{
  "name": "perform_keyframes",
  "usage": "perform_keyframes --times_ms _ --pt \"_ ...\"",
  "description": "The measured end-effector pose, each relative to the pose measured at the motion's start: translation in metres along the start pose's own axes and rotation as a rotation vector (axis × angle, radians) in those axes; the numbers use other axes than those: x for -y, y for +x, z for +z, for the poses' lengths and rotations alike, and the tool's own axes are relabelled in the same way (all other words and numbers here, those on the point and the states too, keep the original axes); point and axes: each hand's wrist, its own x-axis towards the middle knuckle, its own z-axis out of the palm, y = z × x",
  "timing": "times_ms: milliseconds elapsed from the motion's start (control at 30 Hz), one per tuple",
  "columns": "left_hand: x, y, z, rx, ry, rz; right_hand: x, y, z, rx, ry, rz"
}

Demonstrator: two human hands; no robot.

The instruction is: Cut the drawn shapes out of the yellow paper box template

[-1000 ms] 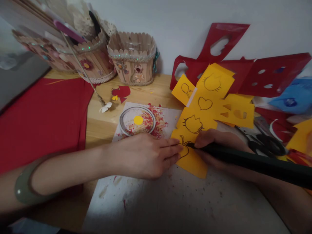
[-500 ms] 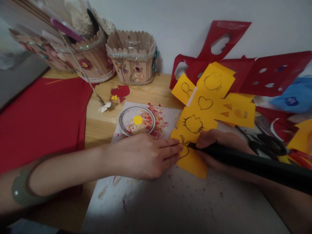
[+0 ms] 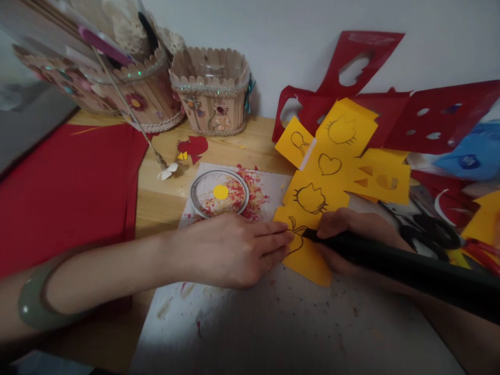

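Across the left of the wooden desk (image 3: 158,208) lie overlapping red sheets (image 3: 66,192), with stick-sided baskets (image 3: 154,99) behind them; a dried stem with a white tip (image 3: 167,171) slants down from the fuller ones. Further right are a small red cut-out (image 3: 197,147) and a pale board (image 3: 219,328) with red and tan specks, carrying a grey oval ring (image 3: 247,197) around a yellow disc (image 3: 221,192). Beside these, the yellow paper (image 3: 330,190), drawn with dark outlines, lies partly over the board's right side. Behind it, red card with cut holes (image 3: 406,125) stands near the plain grey wall (image 3: 297,47); black-handled scissors (image 3: 433,233) and a blue packet (image 3: 474,153) fill the right edge.

The left forearm, ringed by a green bangle (image 3: 33,307), reaches in level from the left; the left hand (image 3: 234,250) is palm down, its fingers straight, side by side, resting on the paper's lower-left edge. From the lower right comes the right hand (image 3: 357,225), its fingers gripping a black pen (image 3: 378,258), tip at a drawn outline just beside the left fingertips.
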Motion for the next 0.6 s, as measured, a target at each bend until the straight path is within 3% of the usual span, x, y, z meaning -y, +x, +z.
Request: perform_keyframes --times_ms 433,600 --pt "-0.0004 0.0002 0.0007 -0.002 0.009 0.002 -0.0022 -0.0014 0.0043 0.013 0.013 0.050" --pt "0.0012 -0.0006 0.0031 -0.062 0.017 0.005 0.0008 -0.0017 0.0027 -0.024 -0.005 0.039"
